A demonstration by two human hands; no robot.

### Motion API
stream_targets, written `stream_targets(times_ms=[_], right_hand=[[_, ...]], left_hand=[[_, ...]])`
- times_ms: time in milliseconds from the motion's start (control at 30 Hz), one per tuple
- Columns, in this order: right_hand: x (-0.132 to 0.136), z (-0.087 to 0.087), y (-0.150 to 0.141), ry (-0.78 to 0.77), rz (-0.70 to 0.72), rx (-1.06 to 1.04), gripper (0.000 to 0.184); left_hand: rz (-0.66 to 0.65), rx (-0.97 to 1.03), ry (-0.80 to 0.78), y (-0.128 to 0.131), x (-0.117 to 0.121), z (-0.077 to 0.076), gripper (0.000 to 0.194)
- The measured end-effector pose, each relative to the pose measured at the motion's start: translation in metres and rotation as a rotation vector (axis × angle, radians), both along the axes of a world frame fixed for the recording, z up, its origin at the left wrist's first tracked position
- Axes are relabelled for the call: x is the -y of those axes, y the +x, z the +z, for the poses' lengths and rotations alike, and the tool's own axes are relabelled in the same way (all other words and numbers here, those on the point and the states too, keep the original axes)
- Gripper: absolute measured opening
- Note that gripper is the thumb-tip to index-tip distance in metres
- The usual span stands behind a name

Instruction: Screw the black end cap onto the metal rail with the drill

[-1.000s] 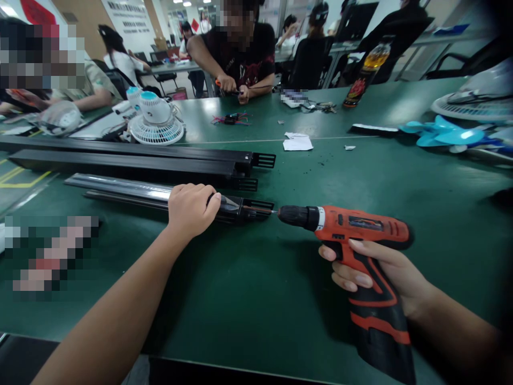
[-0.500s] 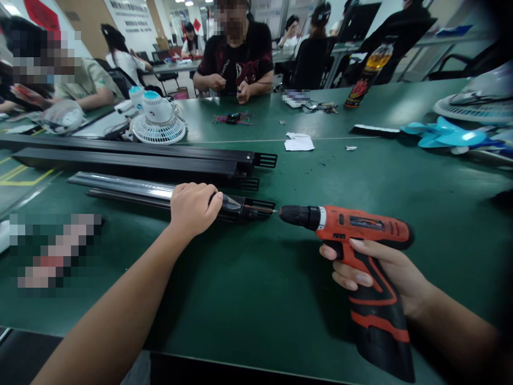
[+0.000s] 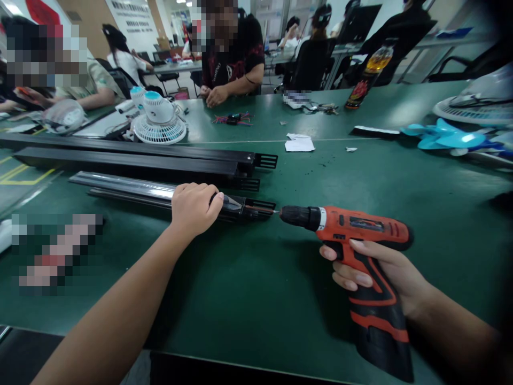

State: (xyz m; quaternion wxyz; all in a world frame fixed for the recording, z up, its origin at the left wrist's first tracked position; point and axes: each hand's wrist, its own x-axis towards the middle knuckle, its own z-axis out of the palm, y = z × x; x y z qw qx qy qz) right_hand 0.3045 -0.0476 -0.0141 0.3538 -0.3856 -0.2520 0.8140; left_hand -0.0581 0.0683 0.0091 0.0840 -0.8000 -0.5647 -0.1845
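Note:
My left hand is closed around a long black profile that has a glossy upper face and lies flat on the green table. A thin pointed metal piece shows beside my thumb; its kind I cannot make out. Slotted black end pieces stick out at the profile's right end. My right hand grips an orange and black cordless drill, index finger at the trigger. The drill points left, and its bit meets the profile's end; whether it sits in a screw is too small to tell.
Behind the held profile lie more black profiles. Farther back are a white fan, a wire bundle, white paper and a drink bottle. Blue fan blades lie at right. A person stands across the table.
Both my hands, the drill and the profile stay almost in place. The person across the table has leaned left, and their hands have come together lower near the table edge.

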Motion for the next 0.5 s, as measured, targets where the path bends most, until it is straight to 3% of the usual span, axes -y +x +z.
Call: stream_targets(times_ms=[500], right_hand=[[0.0007, -0.0005, 0.0008, -0.026, 0.01, -0.007, 0.038]], left_hand=[[-0.005, -0.006, -0.003, -0.0007, -0.0004, -0.0001, 0.052]])
